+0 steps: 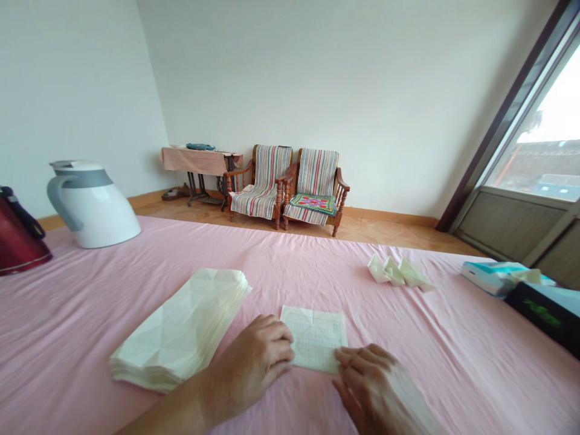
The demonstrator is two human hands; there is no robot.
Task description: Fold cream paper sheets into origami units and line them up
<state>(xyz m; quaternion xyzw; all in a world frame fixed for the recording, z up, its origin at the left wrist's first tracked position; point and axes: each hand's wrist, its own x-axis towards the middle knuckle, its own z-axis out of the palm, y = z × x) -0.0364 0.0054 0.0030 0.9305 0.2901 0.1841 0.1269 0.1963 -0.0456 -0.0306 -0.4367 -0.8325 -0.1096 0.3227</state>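
Note:
A small folded sheet of gridded paper (316, 333) lies on the pink cloth in front of me. My left hand (254, 362) rests on its left edge, fingers curled together and pressing down. My right hand (376, 386) presses the sheet's lower right corner with its fingers held close together and flat. A thick stack of creased white sheets (181, 329) lies just left of my left hand. Three folded paper shapes (399, 272) sit farther off to the right.
The pink-covered table (281, 260) also holds a white jug (90, 202) and a dark red flask (18, 235) at the far left, and a teal box (493, 275) and black box (544, 314) at the right. Two wooden armchairs (285, 187) stand by the far wall.

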